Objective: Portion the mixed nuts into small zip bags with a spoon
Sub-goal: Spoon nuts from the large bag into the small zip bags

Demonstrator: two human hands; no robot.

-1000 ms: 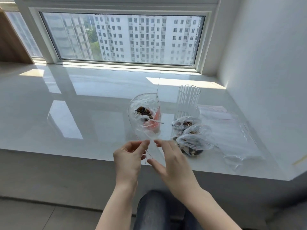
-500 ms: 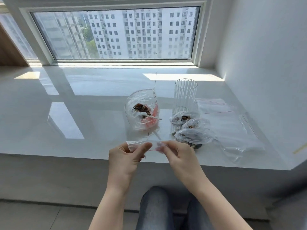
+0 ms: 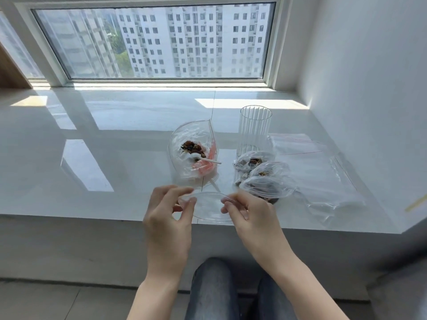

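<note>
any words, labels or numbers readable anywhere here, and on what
None can be read.
The big nut bag, the filled small bags, the empty bag held between both hands, the ribbed glass and the spare bags show no print.

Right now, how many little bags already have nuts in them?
3, clustered right of the big open bag: one in front of the ribbed glass, one just nearer, one nearest the right hand. They overlap, so another may be hidden.
</note>
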